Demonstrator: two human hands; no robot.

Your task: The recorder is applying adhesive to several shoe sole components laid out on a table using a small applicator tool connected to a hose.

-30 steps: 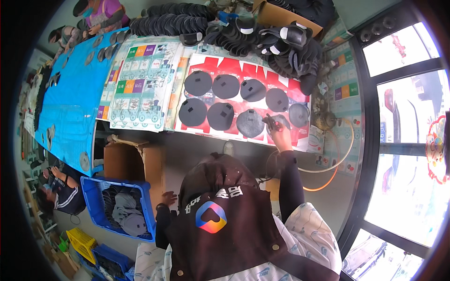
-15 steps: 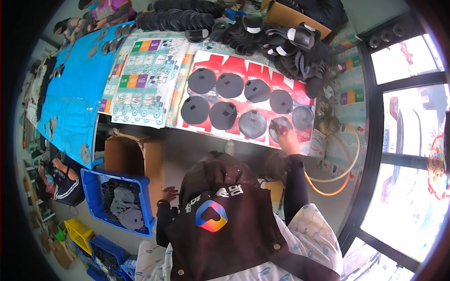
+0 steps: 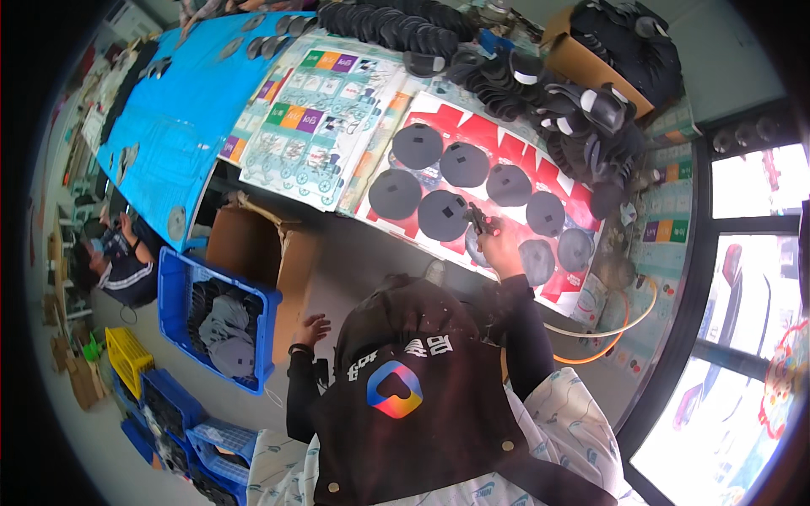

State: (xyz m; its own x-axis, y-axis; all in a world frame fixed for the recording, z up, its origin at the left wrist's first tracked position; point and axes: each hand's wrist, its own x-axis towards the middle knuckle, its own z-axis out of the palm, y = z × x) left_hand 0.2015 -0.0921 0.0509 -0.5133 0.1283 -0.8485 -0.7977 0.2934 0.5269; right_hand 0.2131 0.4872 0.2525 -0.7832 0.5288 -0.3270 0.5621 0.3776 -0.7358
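Note:
Dark grey round fabric pieces lie in two rows on a red-and-white printed sheet [image 3: 553, 291] on the table in front of me. One upper-row round piece [image 3: 509, 185] bears a small dark rectangular patch, as do several others. My right hand [image 3: 499, 246] reaches over the near row with its fingers bent together around a small dark thing [image 3: 481, 221] that I cannot make out. Beneath that hand, a paler round piece [image 3: 475, 244] is partly covered. Low on the left, away from the table, my left hand [image 3: 315, 329] hangs with fingers apart, holding nothing.
Stacks of dark curved pieces [image 3: 396, 29] line the table's far edge, beside a filled cardboard box [image 3: 582, 63]. A blue tabletop [image 3: 169, 110] extends left. Below it stand an open carton [image 3: 245, 240] and a blue crate [image 3: 272, 337]. Hoses [image 3: 607, 341] hang at the right.
My right hand has moved left along the near row, from the fourth round piece to the third. My left hand has risen slightly, its fingers more spread. The whole view has shifted and turned.

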